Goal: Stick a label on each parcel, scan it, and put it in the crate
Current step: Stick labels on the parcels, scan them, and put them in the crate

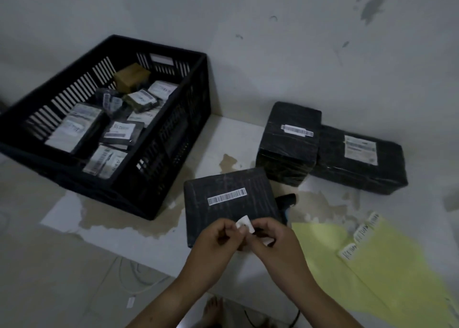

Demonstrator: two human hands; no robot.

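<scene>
Now I am pinching a small white label [244, 222] between the fingers [229, 228] of my left hand [218, 238] and my right hand [270, 240]. Both are curled on it, just over the near part of a black parcel [223, 213]. The parcel is lying flat on the floor in front of me, just beside the black crate [183, 119], and it is already wearing a long barcode strip [226, 196] on top. I am thinking the label is very light and bendy, and its sticky side could grab my skin or fold on itself, so its edges are the best place to hold it. The parcel is looking shiny, like it is wrapped in plastic, so it may be slippery. I am guessing two hands on its long sides will be safest. The scanner [286, 199] is peeking out at the parcel's right side. Two more parcels [289, 139] are waiting further back, touching each other, and spare labels [360, 235] are sitting on a yellow sheet [372, 278].
</scene>
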